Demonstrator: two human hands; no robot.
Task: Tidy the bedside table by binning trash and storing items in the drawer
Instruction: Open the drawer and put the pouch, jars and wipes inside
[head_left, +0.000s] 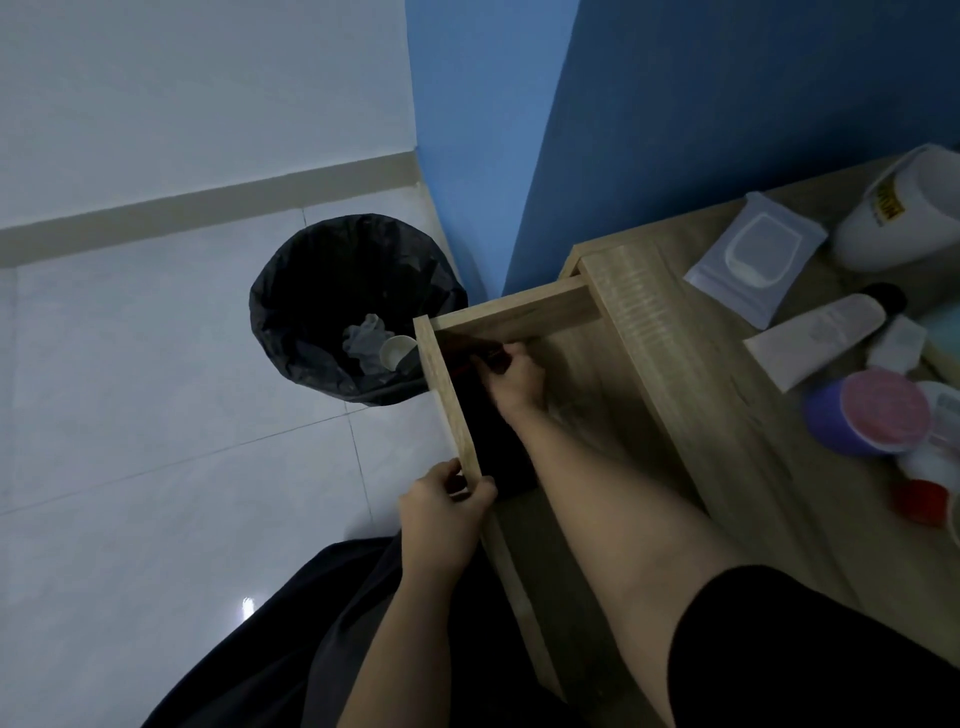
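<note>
The wooden drawer (519, 317) of the bedside table (691, 374) stands pulled out. My left hand (441, 512) grips the drawer's front panel (447, 384) at its near end. My right hand (514, 376) reaches inside the drawer's far corner and is closed on a dark item with a red edge (480, 345); what the item is I cannot tell. A black flat thing (498, 452) lies in the drawer along the front panel. On the tabletop lie a wipes pack (753, 254), a white tube (826, 332), a purple jar with a pink lid (872, 415) and a white tub (904, 218).
A bin lined with a black bag (332, 291) stands on the white tiled floor left of the drawer; it holds crumpled tissue (366, 340) and a paper cup (397, 351). A blue wall rises behind the table. A red cap (922, 499) sits at the table's right edge.
</note>
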